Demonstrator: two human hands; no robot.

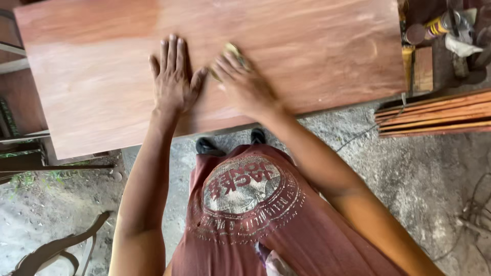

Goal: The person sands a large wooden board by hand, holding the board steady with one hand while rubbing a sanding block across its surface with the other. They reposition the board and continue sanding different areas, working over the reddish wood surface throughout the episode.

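Left hand [173, 76] lies flat, fingers spread, palm down on the reddish wooden panel [317, 46], apparently steadying it. Right hand [244, 82] presses a small yellowish sanding pad [232, 49] under its fingers against the same surface, just beside the left. Pale dust streaks mark the panel. Wooden slats [434, 115] lie stacked to the right; bottles [434, 25] stand beyond the panel's edge.

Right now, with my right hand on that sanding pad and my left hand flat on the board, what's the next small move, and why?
Probably slide the right hand with the sanding pad farther right along the board, in line with the grain. The surface there looks streaky and pale with dust, and the left hand lies flat beside it, steadying the panel.
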